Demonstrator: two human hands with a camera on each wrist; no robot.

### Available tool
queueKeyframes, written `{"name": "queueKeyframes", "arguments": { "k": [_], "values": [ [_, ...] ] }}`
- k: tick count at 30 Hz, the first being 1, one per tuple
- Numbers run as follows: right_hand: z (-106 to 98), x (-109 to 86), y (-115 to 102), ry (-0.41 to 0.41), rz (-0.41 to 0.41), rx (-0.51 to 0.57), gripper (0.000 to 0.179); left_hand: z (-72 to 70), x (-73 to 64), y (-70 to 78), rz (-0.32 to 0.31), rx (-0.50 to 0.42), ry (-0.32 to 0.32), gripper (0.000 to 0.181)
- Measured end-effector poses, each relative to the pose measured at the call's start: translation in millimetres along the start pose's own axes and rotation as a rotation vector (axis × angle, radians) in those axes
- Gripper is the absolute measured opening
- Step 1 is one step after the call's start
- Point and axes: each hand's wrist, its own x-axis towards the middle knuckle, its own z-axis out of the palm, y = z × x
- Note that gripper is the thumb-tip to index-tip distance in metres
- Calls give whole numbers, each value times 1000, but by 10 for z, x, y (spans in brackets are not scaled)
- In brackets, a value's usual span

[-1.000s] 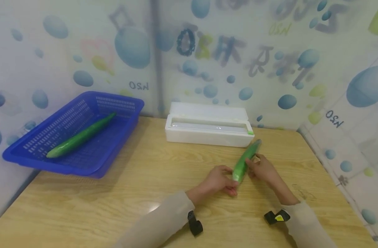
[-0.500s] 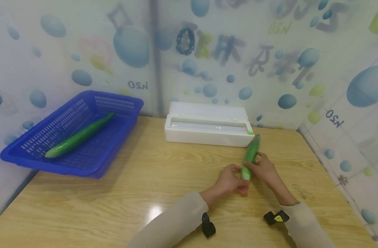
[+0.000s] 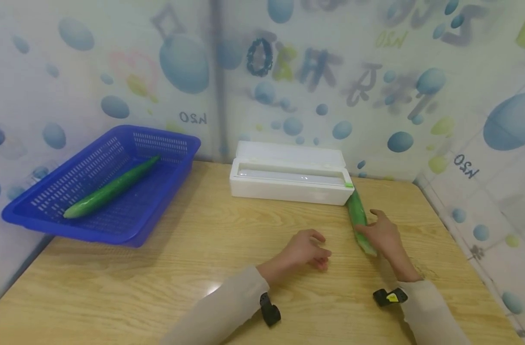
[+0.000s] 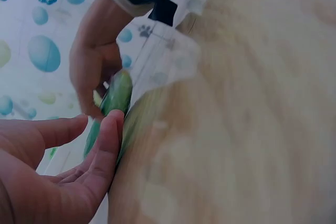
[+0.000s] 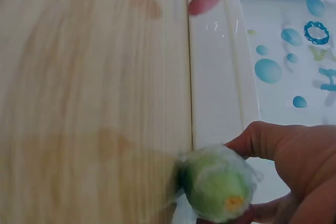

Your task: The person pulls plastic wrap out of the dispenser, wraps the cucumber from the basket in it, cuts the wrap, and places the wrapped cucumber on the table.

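Observation:
A green cucumber (image 3: pixel 356 213) points away from me on the right of the table, its far end by the right end of the white box (image 3: pixel 288 190). My right hand (image 3: pixel 384 235) holds it near its near end, thumb on one side and fingers on the other. In the right wrist view clear, crinkled plastic film covers the end of this cucumber (image 5: pixel 212 179). My left hand (image 3: pixel 303 250) is to the left of it, apart from it and holding nothing; thumb and fingers are spread in the left wrist view.
A blue plastic basket (image 3: pixel 159 211) at the left holds another cucumber (image 3: pixel 111 192). The white box has its lid (image 3: pixel 290 153) raised and a roll (image 3: pixel 292 177) inside. A patterned wall (image 3: pixel 297 86) stands behind the wooden table (image 3: pixel 193 230).
My left hand has let go of the cucumber's near end and drawn back left. My right hand has moved slightly right, and the cucumber has swung round, its near end now further right.

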Motion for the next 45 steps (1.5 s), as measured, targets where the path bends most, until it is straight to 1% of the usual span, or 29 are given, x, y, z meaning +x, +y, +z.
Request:
{"name": "queueKeyframes", "arguments": {
  "k": [7,12,17,20,23,25,28,31,33,35,37,39,40,43,44,45],
  "values": [
    [-80,30,102,59,-35,-71,66,-389,-92,64,12,-3,19,31],
    [-128,48,136,67,-57,-83,60,-714,-144,105,40,32,39,31],
    [-172,66,151,76,-65,-109,56,-1022,-241,137,74,63,66,32],
    [-190,76,159,80,-68,-108,55,-1192,-307,168,89,107,96,31],
    [-206,83,170,86,-80,-115,55,-1346,-360,219,96,162,143,31],
    [-217,90,177,82,-102,-129,55,-1442,-382,253,102,192,174,33],
    [-240,97,174,48,-145,-155,58,-1558,-420,328,112,252,224,35],
    [-272,101,128,10,-171,-164,61,-1659,-438,420,158,341,282,33],
    [-294,108,65,24,-191,-156,60,-1722,-430,488,217,419,333,29],
    [-315,123,-21,67,-226,-133,55,-1773,-410,575,274,494,391,25],
    [-326,151,-120,127,-279,-111,48,-1815,-372,668,335,551,444,21],
    [-326,188,-220,180,-339,-88,41,-1850,-325,763,407,605,484,18],
    [-318,218,-263,206,-372,-78,38,-1864,-302,805,429,632,498,18],
    [-274,334,-371,260,-471,-74,32,-1894,-242,909,471,704,537,16],
    [-255,380,-395,271,-503,-83,30,-1900,-225,940,475,736,549,16],
    [-237,428,-415,279,-535,-95,29,-1902,-212,969,464,760,554,16]
  ]
}}
